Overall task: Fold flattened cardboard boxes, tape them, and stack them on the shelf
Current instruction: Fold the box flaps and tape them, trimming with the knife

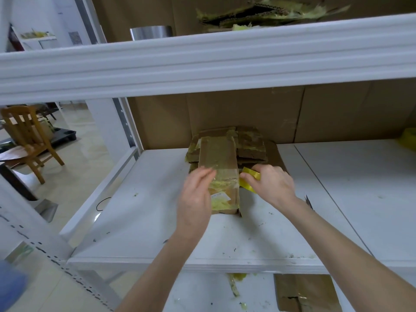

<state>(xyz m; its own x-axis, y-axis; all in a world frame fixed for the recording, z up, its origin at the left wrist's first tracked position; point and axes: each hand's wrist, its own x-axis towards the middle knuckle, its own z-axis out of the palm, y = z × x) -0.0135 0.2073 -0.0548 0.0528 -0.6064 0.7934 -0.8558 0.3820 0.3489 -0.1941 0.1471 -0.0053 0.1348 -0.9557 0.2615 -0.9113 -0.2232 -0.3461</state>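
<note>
A small folded cardboard box (221,158), patched with old yellowish tape, stands on the white shelf board (144,212). My left hand (195,199) lies with straight fingers against the box's left side and top front. My right hand (272,183) grips a roll of yellow tape (248,179) at the box's right edge. A strip of clear tape runs across the box top between the two hands. Behind the box sits a stack of flattened, tape-worn cardboard pieces (249,143).
A thick white shelf beam (202,64) crosses overhead, with torn cardboard (265,14) and a metal cylinder (151,32) on the upper shelf. Brown cardboard (337,113) lines the back. Another box (304,291) lies on the shelf below. A wooden chair (27,136) stands left.
</note>
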